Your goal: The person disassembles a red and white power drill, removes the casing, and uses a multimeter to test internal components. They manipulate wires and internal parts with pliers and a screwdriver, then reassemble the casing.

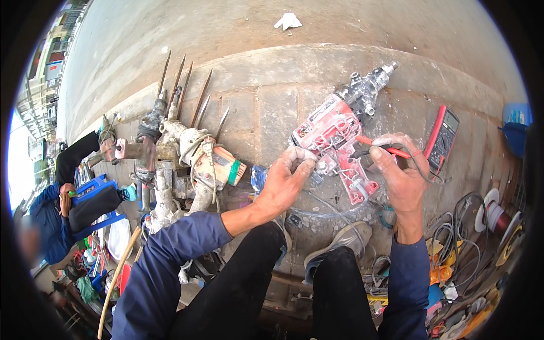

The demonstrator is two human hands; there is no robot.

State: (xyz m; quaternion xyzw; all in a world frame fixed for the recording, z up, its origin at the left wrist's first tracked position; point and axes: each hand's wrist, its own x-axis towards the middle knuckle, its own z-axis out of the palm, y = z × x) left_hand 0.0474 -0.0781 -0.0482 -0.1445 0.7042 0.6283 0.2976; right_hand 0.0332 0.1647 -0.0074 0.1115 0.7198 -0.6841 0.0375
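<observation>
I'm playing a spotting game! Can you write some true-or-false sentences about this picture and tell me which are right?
1. The right hand holds a thin red probe. True.
2. The red and grey power drill lies closed up. False: its casing is open, insides showing.
3. The red-edged black meter lies right of the drill. True.
4. The left hand holds a hammer. False: its fingers pinch at the drill's open body.
5. The white crumpled scrap lies on the drill. False: it lies far off on the ground.

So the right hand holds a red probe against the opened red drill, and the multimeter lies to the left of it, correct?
Not quite. The head view shows the multimeter lying to the right of the opened red drill, not the left. The rest stands: the right hand holds a red probe against it.
</observation>
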